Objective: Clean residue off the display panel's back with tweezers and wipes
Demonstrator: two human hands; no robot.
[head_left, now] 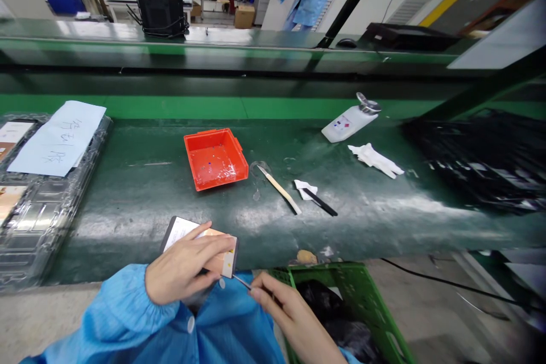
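My left hand grips a flat phone-sized panel near the bench's front edge, fingers laid across its face. The panel has a white end, a copper-coloured part and a dark border; my hand covers much of it. In my right hand, pinched between thumb and fingers, is a thin metal pointed tool. Its tip meets or nearly meets the panel's lower right corner. The rest of the tool is hidden in the hand, so its exact kind does not show.
Ahead lie a red plastic bin, a pale-handled blade, a black slim tool on white tissue, a white bottle and a crumpled white cloth. Left are clear trays; below right, a green crate.
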